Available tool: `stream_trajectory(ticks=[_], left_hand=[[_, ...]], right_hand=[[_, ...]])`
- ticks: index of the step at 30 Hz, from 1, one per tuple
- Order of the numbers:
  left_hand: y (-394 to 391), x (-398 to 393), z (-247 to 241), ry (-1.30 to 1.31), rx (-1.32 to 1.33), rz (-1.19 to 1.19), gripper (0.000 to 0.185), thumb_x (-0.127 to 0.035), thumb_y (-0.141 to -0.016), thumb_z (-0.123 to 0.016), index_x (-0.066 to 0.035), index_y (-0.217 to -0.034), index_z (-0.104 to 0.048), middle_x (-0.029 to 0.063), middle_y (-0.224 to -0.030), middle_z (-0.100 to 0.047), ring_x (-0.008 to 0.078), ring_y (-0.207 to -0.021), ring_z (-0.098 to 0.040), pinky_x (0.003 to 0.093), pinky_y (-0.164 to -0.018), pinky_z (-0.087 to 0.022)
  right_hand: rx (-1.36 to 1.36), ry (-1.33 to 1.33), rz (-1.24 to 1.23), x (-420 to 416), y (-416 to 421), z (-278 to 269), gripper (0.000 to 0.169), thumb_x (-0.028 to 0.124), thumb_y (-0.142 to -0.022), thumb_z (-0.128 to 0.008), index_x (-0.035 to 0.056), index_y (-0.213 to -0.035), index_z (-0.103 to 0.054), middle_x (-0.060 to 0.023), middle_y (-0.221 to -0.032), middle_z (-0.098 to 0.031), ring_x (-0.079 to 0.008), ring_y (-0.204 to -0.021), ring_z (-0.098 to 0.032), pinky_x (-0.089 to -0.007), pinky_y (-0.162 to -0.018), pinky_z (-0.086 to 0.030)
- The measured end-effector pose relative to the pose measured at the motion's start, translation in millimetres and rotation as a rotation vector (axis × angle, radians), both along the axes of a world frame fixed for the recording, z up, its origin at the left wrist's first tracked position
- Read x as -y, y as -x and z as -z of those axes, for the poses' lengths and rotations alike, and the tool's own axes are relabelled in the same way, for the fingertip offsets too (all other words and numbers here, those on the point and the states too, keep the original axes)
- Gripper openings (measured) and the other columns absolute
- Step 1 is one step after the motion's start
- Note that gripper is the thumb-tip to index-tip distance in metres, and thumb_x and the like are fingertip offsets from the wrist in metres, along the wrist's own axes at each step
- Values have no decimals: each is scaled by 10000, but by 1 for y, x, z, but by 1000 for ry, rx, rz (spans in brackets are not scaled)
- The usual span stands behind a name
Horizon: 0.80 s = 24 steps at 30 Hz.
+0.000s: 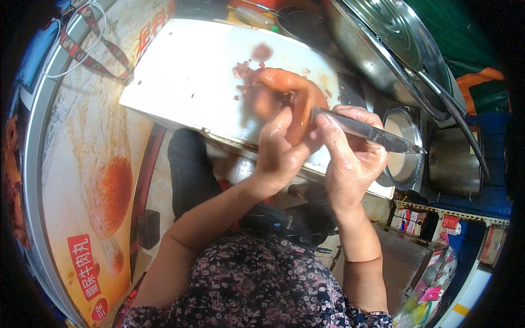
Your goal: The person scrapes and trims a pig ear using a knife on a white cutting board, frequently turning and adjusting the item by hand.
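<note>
A large brown piece of cooked meat with glossy skin (313, 92) lies on the white cutting board (192, 61). My left hand (281, 149) grips its near edge, the thumb on top. In my right hand (354, 149) is a knife (375, 135), its dark, pointed metal part slanting out to the right; its other end is at the meat. Small meat scraps (243, 73) lie beside the piece, and a reddish lump (261, 52) rests farther back. Part of the meat near my left thumb looks blurred.
Right of the board stand a metal pot with pale contents (396, 162), a steel pot (455, 160) and a big steel pan (369, 45) with a lid (389, 28). A plastic bottle (254, 17) and a dark pan (301, 24) are behind. A printed panel (102, 164) is at left.
</note>
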State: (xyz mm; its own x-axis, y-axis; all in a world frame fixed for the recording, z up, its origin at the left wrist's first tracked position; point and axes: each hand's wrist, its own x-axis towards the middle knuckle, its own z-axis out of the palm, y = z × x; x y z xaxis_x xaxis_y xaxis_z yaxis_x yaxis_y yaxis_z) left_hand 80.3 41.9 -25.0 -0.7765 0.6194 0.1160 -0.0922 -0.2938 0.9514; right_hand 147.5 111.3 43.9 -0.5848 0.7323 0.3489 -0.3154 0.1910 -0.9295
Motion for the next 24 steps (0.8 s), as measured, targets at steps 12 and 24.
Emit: stream_trajectory(ticks=[12,24], left_hand=[[2,0,0,43,-64,22,365,-35,-804,-727,0,-1145,-602,47,-1019,-671,110,-929,-621,278,-835,-512],[1,3,3,107,-103,24,385,-32,-805,-728,-5,-1165,-596,45,-1033,-660,109,-946,-615,274,-844,-506]], right_hand=[[-5,-83,3,-6,-3,1,185,-68,-867,-715,-37,-1007,-598,-107,-950,-635,-126,-733,-655,-235,-658,-556],[-4,-81,26,-5,-3,-5,189,-69,-856,-727,-45,-995,-602,-107,-965,-645,-135,-739,-672,-249,-655,-566]])
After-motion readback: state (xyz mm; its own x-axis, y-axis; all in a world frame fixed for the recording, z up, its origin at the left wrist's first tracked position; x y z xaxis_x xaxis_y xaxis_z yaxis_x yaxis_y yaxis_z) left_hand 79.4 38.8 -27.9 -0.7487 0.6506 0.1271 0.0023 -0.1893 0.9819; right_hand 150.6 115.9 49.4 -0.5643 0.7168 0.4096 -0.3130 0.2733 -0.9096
